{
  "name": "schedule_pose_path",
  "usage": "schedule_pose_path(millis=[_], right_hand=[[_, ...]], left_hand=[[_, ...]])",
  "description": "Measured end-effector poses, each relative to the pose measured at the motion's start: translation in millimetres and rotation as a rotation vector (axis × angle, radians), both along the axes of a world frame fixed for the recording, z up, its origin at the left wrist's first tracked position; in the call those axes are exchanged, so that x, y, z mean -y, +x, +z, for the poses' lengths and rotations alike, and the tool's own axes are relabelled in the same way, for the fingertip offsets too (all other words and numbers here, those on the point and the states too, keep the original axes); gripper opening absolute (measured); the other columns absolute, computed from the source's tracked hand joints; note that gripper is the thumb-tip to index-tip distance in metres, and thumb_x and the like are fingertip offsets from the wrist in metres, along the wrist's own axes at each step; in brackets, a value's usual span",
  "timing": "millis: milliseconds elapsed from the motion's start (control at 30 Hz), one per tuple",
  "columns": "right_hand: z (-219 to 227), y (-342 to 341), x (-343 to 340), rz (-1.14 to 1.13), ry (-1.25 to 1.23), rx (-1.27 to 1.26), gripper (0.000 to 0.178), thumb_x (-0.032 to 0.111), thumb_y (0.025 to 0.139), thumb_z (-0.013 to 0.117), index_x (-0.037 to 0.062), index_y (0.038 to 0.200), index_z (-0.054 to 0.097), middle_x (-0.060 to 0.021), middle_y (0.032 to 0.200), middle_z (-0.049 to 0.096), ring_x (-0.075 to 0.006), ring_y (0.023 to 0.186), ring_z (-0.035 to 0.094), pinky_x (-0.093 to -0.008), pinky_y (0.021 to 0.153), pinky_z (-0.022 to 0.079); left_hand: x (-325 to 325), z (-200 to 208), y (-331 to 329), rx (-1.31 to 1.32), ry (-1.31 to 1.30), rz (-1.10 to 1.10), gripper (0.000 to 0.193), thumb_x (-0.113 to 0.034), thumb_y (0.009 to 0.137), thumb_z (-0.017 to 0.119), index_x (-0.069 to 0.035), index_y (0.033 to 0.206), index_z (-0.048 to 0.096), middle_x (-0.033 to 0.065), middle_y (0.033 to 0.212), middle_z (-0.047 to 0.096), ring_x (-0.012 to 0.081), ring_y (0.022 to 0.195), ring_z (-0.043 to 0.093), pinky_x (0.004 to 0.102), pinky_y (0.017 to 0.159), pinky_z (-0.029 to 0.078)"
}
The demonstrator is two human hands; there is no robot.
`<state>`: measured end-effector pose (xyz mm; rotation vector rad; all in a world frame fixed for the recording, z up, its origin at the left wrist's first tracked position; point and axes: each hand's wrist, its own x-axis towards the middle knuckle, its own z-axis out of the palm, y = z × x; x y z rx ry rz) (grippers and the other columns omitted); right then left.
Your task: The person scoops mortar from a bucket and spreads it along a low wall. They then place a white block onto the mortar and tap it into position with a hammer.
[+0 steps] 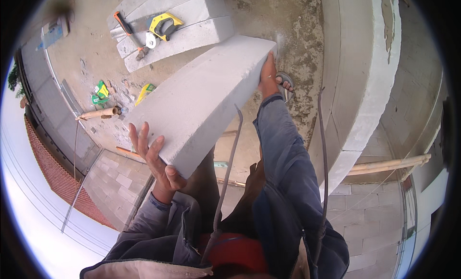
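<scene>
A long light-grey aerated concrete block slants in front of me, its near end low on the left and its far end up on the right. My left hand presses against the near end with its fingers spread along the corner. At the far right end my right hand grips the block's side, thumb up near the top edge; the fingers underneath are hidden. Just beyond lies a stack of similar blocks, bearing a hammer with an orange and black handle and a handsaw with a yellow and black grip.
To the right runs a block wall with pale mortar on it. Two bent steel bars rise close to my arms. Green and yellow bags, a bamboo pole and rubble lie at left. My sandalled foot shows beyond my right wrist.
</scene>
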<state>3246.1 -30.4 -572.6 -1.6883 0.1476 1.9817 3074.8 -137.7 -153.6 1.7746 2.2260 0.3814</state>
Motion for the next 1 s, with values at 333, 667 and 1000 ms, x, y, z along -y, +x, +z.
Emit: schedule_pose_path(millis=[333,667,1000], right_hand=[[237,45,66,0.034,-0.158,-0.35,0.066,0.044,0.103,0.059,-0.0005,0.15,0.051,-0.0209,0.139,0.065,-0.0329,0.121,0.069,-0.0476,0.102,0.056],[269,29,57,0.007,-0.07,-0.475,0.075,0.046,0.102,0.051,-0.0041,0.157,0.043,-0.0265,0.146,0.061,-0.0403,0.131,0.063,-0.0499,0.113,0.05],[259,-1,102,-0.027,-0.109,-0.201,0.064,0.042,0.103,0.059,-0.0026,0.149,0.054,-0.0207,0.135,0.069,-0.0317,0.117,0.072,-0.0436,0.104,0.057]], left_hand=[[24,31,29,0.119,-0.101,-0.07,0.076,-0.047,0.085,0.086,-0.018,0.149,0.058,0.0195,0.167,0.037,0.0511,0.16,0.018,0.0727,0.125,0.012],[-6,-53,-77,1.278,-0.649,0.145,0.082,-0.057,0.113,0.04,-0.003,0.171,0.019,0.0228,0.178,0.016,0.0362,0.166,0.009,0.0437,0.133,0.012],[44,-214,-71,1.34,-0.91,0.637,0.089,-0.06,0.11,0.042,0.004,0.168,0.022,0.0202,0.174,0.028,0.0287,0.159,0.032,0.0379,0.127,0.031]])
